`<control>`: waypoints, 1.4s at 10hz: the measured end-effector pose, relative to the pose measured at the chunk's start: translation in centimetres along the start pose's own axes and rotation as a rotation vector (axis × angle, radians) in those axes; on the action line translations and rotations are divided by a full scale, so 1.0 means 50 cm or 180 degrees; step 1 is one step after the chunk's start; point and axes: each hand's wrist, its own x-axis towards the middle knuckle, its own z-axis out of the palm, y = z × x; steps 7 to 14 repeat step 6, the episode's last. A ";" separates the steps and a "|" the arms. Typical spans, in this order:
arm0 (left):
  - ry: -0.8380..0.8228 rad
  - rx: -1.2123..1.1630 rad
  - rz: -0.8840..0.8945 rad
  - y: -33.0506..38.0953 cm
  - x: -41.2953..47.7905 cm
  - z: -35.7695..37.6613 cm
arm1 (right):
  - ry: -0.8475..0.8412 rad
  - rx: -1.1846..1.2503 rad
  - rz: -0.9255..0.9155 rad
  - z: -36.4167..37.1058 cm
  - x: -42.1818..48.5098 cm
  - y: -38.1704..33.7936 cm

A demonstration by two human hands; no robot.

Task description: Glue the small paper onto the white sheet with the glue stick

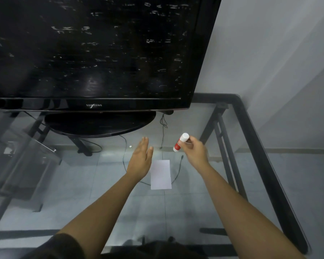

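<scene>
Right hand (195,152) grips the capped glue stick (180,142) mid-barrel above the glass desk (204,202), left hand (141,157) flat and empty beside the white sheet (161,174) lying mid-desk; sheet judged light, flimsy, best pinned by an edge.

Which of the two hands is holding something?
The right hand, gripping the red-and-white glue stick; the left hand is open, flat and empty.

Glue stick (181,142): red body, white cap on, tilted, held raised in the right hand (195,152). White sheet (161,174): rectangular, flat on the glass table (195,202), below and between both hands.
</scene>
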 end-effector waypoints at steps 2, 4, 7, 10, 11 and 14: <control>-0.0312 0.1446 -0.0200 -0.105 -0.003 0.048 | -0.0156 -0.0298 -0.0014 0.013 0.007 0.085; -0.0558 0.2031 -0.0315 -0.151 -0.015 0.072 | -0.0148 -0.0363 -0.0164 0.024 0.012 0.115; -0.0545 0.2047 -0.0250 -0.156 -0.014 0.074 | -0.0220 -0.0359 -0.0077 0.015 0.007 0.109; -0.0545 0.2047 -0.0250 -0.156 -0.014 0.074 | -0.0220 -0.0359 -0.0077 0.015 0.007 0.109; -0.0545 0.2047 -0.0250 -0.156 -0.014 0.074 | -0.0220 -0.0359 -0.0077 0.015 0.007 0.109; -0.0545 0.2047 -0.0250 -0.156 -0.014 0.074 | -0.0220 -0.0359 -0.0077 0.015 0.007 0.109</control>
